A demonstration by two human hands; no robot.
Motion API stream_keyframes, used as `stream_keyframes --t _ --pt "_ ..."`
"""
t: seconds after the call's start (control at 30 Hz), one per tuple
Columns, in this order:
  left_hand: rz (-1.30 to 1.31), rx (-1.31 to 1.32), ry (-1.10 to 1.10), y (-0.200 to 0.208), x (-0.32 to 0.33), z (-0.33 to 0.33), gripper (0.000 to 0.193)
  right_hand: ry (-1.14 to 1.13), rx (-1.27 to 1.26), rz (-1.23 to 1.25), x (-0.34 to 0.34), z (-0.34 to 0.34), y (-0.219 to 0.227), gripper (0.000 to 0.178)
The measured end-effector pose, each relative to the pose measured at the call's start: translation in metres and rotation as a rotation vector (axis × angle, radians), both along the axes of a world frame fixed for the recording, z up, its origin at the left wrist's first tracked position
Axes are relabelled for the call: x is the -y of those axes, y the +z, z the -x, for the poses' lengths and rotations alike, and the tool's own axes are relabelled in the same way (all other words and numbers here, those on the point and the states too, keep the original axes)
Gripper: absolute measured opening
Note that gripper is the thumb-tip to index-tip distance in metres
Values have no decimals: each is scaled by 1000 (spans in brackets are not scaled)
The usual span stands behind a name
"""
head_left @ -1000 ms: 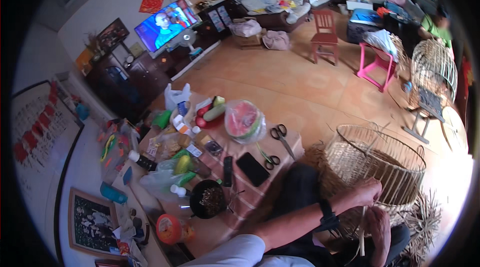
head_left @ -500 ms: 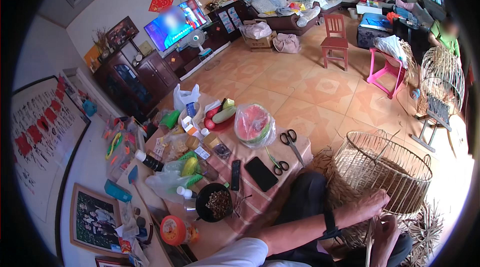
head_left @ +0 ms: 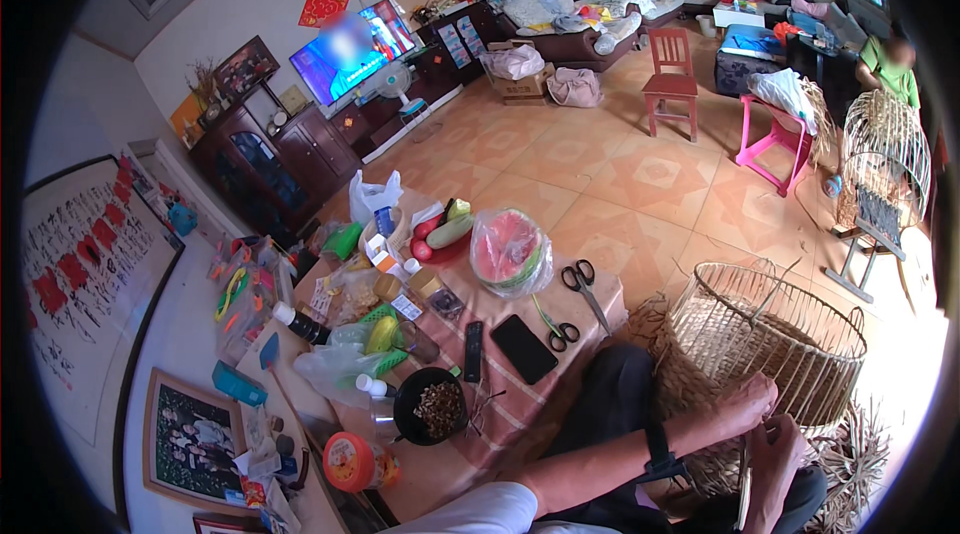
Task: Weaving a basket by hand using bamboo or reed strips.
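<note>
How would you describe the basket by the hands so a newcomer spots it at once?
Find the cloth-covered table, then look right. The round basket is there, by the left hand and right hand. Unlike the loose straw nearby, it has a woven wall and bare rods meeting a rim.

Nothing legible — print too small or blurred. Framed wall scroll (head_left: 88,304): black brush characters, red blocks. Red wall sign (head_left: 325,6) above television (head_left: 345,62): pale character-like marks. Small white label (head_left: 406,307) beside tan-lidded jar (head_left: 425,282): dark print. Cardboard box (head_left: 521,89): faint print — can't make out.
</note>
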State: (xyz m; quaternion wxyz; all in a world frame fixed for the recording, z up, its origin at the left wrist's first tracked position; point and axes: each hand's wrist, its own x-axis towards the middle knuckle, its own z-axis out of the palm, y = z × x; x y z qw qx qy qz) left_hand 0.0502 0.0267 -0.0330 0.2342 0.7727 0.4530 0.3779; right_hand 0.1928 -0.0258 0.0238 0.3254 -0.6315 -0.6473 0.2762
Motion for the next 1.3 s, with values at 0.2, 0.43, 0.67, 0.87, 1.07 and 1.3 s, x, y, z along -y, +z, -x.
stream_keyframes --t 0.2,0.43,0.67,0.87,1.07,1.3 --pt "-32 -135 71 -6 7 -12 17 -3 7 -88 -1 0 -9 16" --pt "105 -162 44 2 3 -6 16 13 8 -125 -6 3 -14 13" --pt "39 39 109 8 14 -13 10 93 165 -274 0 -18 -10 11" --pt "173 95 126 16 9 -10 10 132 316 -258 1 -17 -6 14" --pt "523 292 -36 28 6 -5 18 359 324 -287 -13 -37 -5 16" --pt "302 108 -5 10 -5 -5 33 307 475 -245 -13 -32 -5 18"
